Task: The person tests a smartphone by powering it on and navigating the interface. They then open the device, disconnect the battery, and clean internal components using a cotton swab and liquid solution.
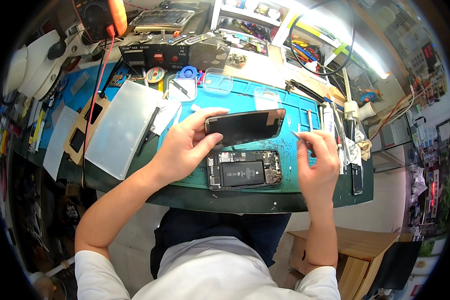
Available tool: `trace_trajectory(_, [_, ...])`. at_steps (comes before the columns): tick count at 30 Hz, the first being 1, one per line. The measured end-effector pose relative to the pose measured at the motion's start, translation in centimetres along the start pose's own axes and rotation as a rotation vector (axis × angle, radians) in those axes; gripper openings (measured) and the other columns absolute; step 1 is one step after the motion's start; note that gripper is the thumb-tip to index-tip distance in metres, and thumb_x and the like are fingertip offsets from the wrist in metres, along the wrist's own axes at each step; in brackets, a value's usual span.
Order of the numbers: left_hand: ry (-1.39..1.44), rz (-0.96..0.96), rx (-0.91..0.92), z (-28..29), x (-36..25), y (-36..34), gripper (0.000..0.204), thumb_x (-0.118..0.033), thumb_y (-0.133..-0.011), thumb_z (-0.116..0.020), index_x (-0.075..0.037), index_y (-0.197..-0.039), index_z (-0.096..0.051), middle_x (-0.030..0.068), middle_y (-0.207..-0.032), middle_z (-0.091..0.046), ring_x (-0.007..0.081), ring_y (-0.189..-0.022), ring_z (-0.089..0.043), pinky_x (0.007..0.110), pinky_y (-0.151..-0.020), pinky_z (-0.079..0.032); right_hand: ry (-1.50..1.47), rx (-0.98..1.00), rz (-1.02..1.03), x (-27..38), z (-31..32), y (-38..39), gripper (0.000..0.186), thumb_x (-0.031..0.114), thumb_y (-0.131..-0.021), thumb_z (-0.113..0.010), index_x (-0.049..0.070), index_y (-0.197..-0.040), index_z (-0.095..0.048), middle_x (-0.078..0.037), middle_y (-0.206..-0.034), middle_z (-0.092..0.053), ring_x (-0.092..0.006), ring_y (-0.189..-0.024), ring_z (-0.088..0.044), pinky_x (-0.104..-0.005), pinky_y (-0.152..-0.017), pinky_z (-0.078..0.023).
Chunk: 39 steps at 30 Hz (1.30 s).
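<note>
An opened smartphone body (220, 187) lies flat on the blue work mat (292, 145), its dark battery (242, 173) and circuit boards exposed. Above its far edge, my left hand (187, 142) holds a dark phone screen (245, 126) by its left end, thumb in front and fingers behind. The screen is tilted up, and a ribbon cable seems to lie between it and the body. To the right, my right hand (318, 155) pinches a thin pointed tool (296, 135), probably tweezers, with its tip toward the screen's right end. Most of that tool is hidden by my fingers.
A translucent plastic sheet or box (122, 130) lies at the left. Small clear trays (217, 81) stand behind the screen, before a black power unit (157, 57). Cylinders and pen-like tools (329, 120) line the right side. A multimeter (96, 19) with a red lead hangs upper left.
</note>
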State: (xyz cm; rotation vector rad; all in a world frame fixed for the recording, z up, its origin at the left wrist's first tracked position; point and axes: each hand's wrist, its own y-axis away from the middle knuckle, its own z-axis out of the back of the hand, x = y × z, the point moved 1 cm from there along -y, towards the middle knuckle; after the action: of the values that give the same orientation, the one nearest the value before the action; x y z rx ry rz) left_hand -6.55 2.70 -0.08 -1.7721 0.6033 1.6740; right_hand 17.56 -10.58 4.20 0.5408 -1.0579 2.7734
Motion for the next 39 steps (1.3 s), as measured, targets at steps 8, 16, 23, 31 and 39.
trace_trajectory(8, [0.186,-0.026,-0.121,0.2,-0.6,-0.5,0.051,0.000,-0.098,-0.063,-0.002,-0.145,-0.043,0.0080,-0.122,-0.062,0.0110,-0.103,-0.063,0.028,-0.092,-0.056,0.305,0.177,-0.088,-4.1,0.4,1.9,0.019,0.014,-0.088,-0.076,0.005,-0.104,-0.073,-0.008,-0.089,-0.067,-0.0277,-0.078,-0.068,-0.0415,-0.072,-0.054])
trace_trajectory(16, [0.419,0.106,-0.114,-1.4,-3.0,-1.0,0.056,-0.007,-0.097,-0.069,0.005,-0.146,-0.043,0.0126,-0.129,-0.064,0.0173,-0.112,-0.066,0.036,-0.099,-0.057,-0.821,0.339,-0.453,-0.4,-0.7,-3.1,0.050,0.024,-0.098,-0.072,-0.001,-0.139,-0.057,-0.009,-0.112,-0.072,-0.0173,-0.097,-0.069,-0.0300,-0.077,-0.055])
trace_trajectory(23, [0.233,0.025,-0.094,-2.8,-4.5,-4.4,0.049,-0.010,-0.102,-0.064,0.003,-0.145,-0.046,0.0116,-0.129,-0.065,0.0155,-0.113,-0.066,0.034,-0.097,-0.056,-1.160,0.318,-0.542,0.1,-3.5,-8.5,0.032,0.019,-0.096,-0.070,0.004,-0.124,-0.063,-0.004,-0.112,-0.072,-0.0075,-0.093,-0.066,-0.0240,-0.074,-0.054])
trace_trajectory(31, [0.100,0.020,-0.052,-2.0,-4.0,-6.5,0.037,-0.015,-0.103,-0.064,0.004,-0.135,-0.058,0.0095,-0.127,-0.068,0.0143,-0.116,-0.064,0.031,-0.100,-0.051,-1.197,0.444,-0.476,-1.1,-4.3,-8.5,0.026,0.021,-0.098,-0.069,0.004,-0.117,-0.071,-0.002,-0.105,-0.074,-0.0071,-0.086,-0.063,-0.0258,-0.071,-0.050])
trace_trajectory(39, [0.148,0.285,0.048,-1.5,-4.1,-4.7,0.036,-0.020,-0.104,-0.065,0.000,-0.133,-0.059,0.0054,-0.120,-0.069,0.0108,-0.107,-0.067,0.028,-0.084,-0.059,-1.210,0.599,-0.623,-1.5,-3.5,-6.8,0.024,0.023,-0.103,-0.065,0.002,-0.115,-0.071,0.000,-0.098,-0.071,-0.0062,-0.082,-0.062,-0.0229,-0.063,-0.050])
